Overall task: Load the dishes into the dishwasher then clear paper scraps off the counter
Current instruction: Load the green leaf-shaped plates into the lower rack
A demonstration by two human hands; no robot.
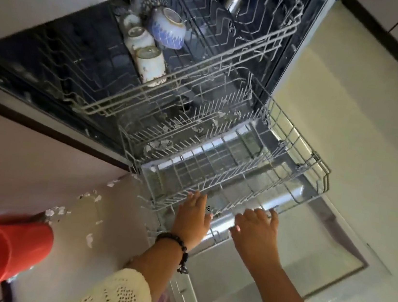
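Wire lower rack (228, 170) pulled out over the open door at frame centre for loading, left hand (193, 217) and right hand (256, 228) spread flat at its front rim, cups (148, 63) upside down in the upper rack (189, 78) to drain.

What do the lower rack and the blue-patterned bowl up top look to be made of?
Pulled-out grey lower rack: apparently coated metal wire, going by its thin matte rods in a grid. Blue-and-white patterned bowl in the upper rack: probably glazed ceramic, glossy with painted decoration.
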